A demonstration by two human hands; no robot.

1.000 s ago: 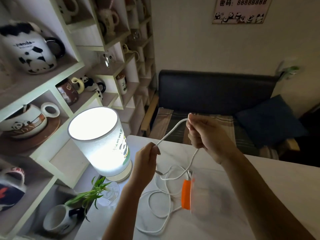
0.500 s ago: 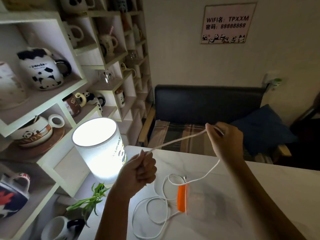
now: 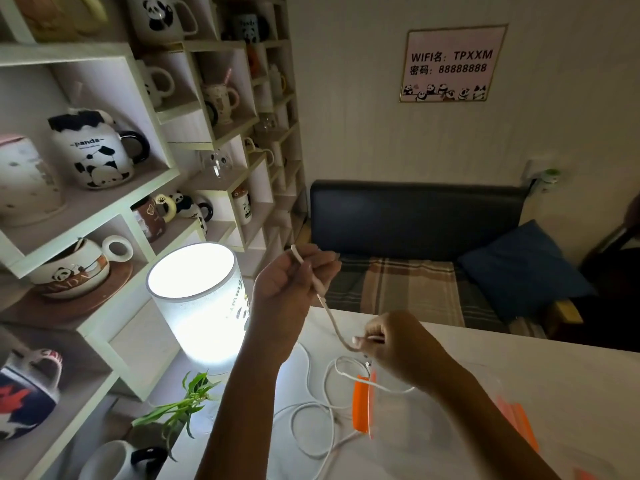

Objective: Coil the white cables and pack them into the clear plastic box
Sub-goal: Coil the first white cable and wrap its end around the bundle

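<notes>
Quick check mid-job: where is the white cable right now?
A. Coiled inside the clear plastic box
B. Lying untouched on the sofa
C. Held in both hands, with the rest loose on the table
C: the left hand and right hand both grip the thin white cable, while its remaining loops sprawl on the white marble-patterned table.

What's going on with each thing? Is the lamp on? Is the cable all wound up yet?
Lamp: on, glowing.
Cable: not coiled; one stretch held between both hands, the rest loose on the table.
Left hand: grips the cable, raised.
Right hand: pinches the cable lower down.
Box: on the table, no cable packed inside.
</notes>
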